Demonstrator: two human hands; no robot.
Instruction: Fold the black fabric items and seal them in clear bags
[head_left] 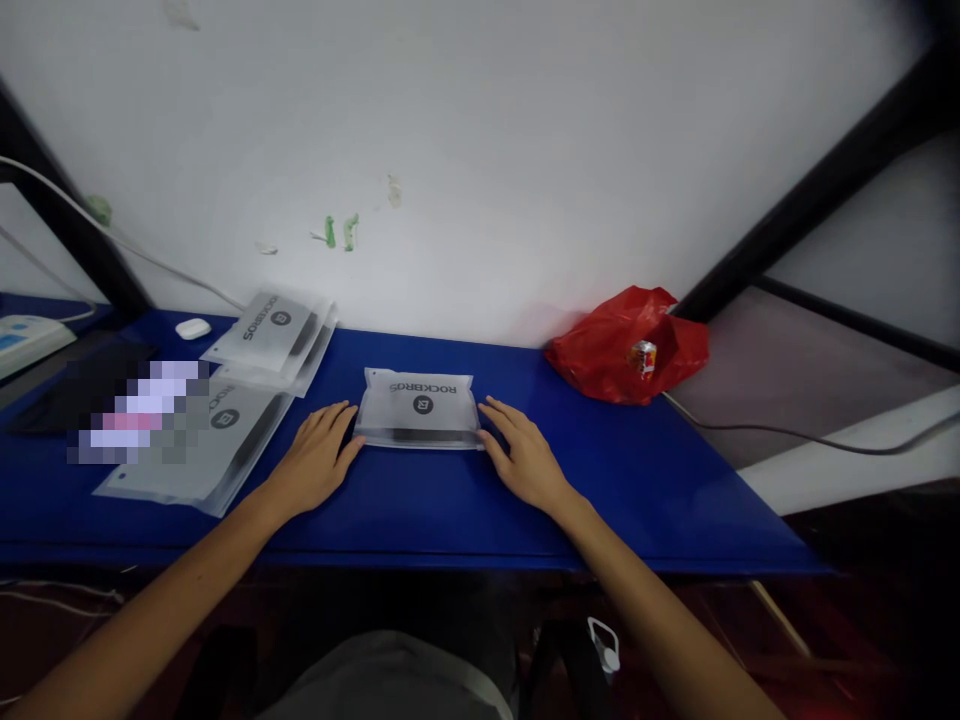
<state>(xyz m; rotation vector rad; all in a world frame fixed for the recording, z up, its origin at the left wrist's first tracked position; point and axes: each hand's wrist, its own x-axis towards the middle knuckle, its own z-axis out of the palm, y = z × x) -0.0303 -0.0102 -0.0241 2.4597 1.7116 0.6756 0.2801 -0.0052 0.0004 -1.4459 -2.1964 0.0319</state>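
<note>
A frosted plastic pouch point(397, 410) printed ROCKBROS lies flat on the blue table, its lettering upside down to me. Something dark shows through along its near edge. My left hand point(319, 450) rests at the pouch's left side, fingers stretched out and thumb at the near left corner. On the opposite side my right hand point(525, 455) lies with its fingers spread, thumb by the near right corner. Neither hand is wrapped around anything. More pouches of the same kind lie to the left: one point(184, 455) nearer me, and a couple overlapping point(266, 335) behind it.
A crumpled red plastic bag point(611, 345) sits at the back right by the wall. At the back left are a small white case point(193, 329) and a white device point(30, 340) with a cable. The blue table point(450, 520) ends just in front of me.
</note>
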